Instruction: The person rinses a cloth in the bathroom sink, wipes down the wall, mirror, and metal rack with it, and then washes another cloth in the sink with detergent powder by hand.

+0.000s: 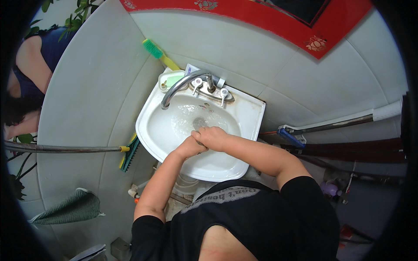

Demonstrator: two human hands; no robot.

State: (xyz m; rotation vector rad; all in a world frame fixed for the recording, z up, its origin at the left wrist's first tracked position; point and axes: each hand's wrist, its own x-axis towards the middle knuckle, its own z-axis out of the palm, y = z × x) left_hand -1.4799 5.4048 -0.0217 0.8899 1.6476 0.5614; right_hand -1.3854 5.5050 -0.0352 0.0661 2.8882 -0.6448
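Note:
Both of my hands meet over the white sink point(163, 148), low above the basin. My left hand point(190, 147) is closed, its fingers curled near the knuckles of the other. Pressed against it from the right is my right hand point(211, 138), also closed. A small dark patch shows between them, but what they hold, if anything, is hidden. Beyond my fingers lies the round drain point(199, 123), with rippling water around it. The curved chrome faucet point(185, 83) arches over the basin's left side, between two white tap handles point(224, 95).
A soap dish point(171, 81) with green soap sits on the sink's back left corner, beside a green-bristled brush point(159, 53). At left are a squeegee brush point(129, 153) on a pole and a grey-green cloth point(74, 208). Poles with a blue clamp point(291, 136) stand at right.

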